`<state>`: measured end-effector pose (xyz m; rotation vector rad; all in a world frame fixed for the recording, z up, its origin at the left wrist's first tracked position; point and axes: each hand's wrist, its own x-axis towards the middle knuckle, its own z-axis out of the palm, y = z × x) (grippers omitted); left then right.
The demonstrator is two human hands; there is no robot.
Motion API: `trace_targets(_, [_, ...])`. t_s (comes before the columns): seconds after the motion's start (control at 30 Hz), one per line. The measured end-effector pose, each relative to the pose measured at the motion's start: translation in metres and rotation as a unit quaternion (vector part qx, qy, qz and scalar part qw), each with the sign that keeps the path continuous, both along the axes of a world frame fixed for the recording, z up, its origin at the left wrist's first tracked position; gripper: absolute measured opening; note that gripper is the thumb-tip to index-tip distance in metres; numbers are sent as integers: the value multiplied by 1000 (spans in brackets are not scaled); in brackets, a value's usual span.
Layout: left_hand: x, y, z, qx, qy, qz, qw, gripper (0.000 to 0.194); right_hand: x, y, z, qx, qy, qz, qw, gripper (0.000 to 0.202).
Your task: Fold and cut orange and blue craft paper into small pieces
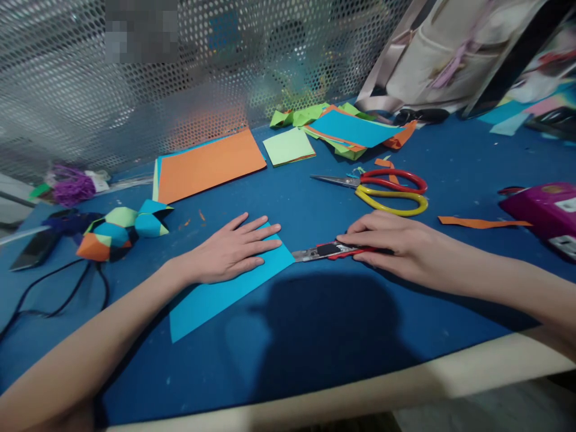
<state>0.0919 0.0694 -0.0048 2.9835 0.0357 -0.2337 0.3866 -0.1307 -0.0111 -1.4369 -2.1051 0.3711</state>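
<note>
My left hand [236, 246] lies flat with its fingers spread on a bright blue sheet of paper [216, 303]. The palm and fingers cover the upper part of that sheet. In my right hand [396, 240] is a red and black box cutter [330, 249], gripped between thumb and fingers. Its metal tip points left and meets the right corner of the blue paper; whether the blade is inside a fold cannot be seen. Scissors [391, 192] with one red and one yellow handle lie just beyond my right hand.
Orange sheets [211, 165] and a small pale green stack [289, 147] lie along the perforated metal panel [189, 78]. Blue and green papers [355, 127] are heaped farther right. Folded paper pieces [119, 231] sit at left, a magenta tool [546, 210] at right, a bag [432, 60] behind.
</note>
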Motion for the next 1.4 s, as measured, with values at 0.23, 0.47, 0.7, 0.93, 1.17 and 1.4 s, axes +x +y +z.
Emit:
trace_targets(0.23, [-1,1,-2,14,-9,-9,1000,51,-7,-6,2,26,-31,7,999,33])
trace_targets(0.47, [-1,0,-1,10,-2,-6,1000,53,-8,-6,1,35,-40,11,999,32])
trace_targets(0.7, [0,-1,-1,10,-1,-6,1000,55,-13,-7,1,33,-35,10,999,31])
trace_targets(0.93, [0,1,-1,2,-7,-9,1000,53,-18,-11,1,28,-40,8,999,31])
trace_targets(1.17, [-1,1,-2,3,-5,-8,1000,53,-21,-14,-1,31,-38,3,999,32])
trace_targets(1.4, [0,0,-1,6,3,-6,1000,53,-25,-15,-1,23,-34,-6,999,32])
